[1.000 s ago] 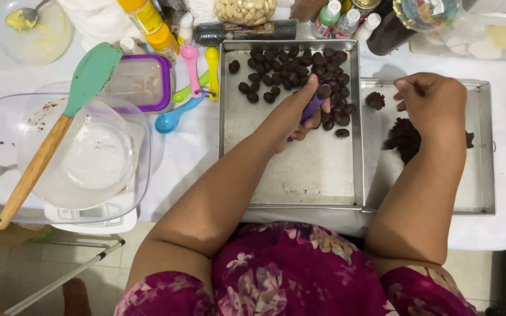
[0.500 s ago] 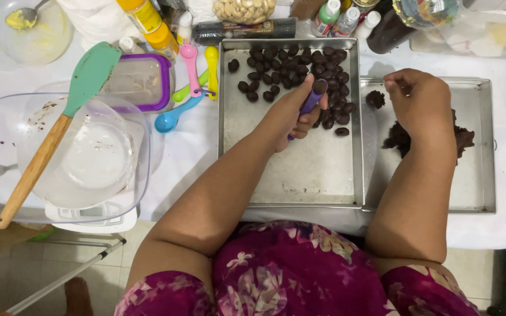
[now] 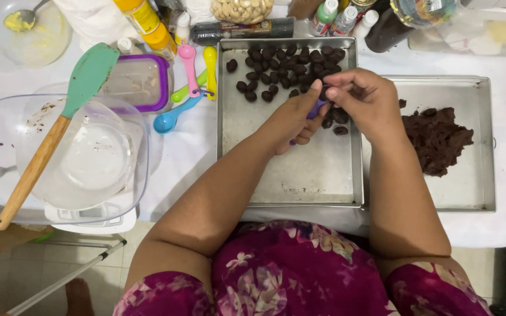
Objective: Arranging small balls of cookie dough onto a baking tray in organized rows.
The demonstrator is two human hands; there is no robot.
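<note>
Your left hand (image 3: 293, 120) was curled around a small purple measuring spoon (image 3: 318, 108), and your right hand (image 3: 363, 100) pinched at its bowl with closed fingertips. Both met over the square metal tray (image 3: 288, 175), beside the dark brown dough balls (image 3: 291, 67) clustered at twelve o'clock. At three o'clock, the dark dough mound (image 3: 437, 137) sat in a second metal tray (image 3: 469, 187). Sticky dough might have clung and dropped onto finished balls.

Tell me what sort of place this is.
Probably a home kitchen table set up for baking: a metal tray of small dark dough balls, a second tray with a lump of dark dough, plus measuring spoons and a spatula.
</note>
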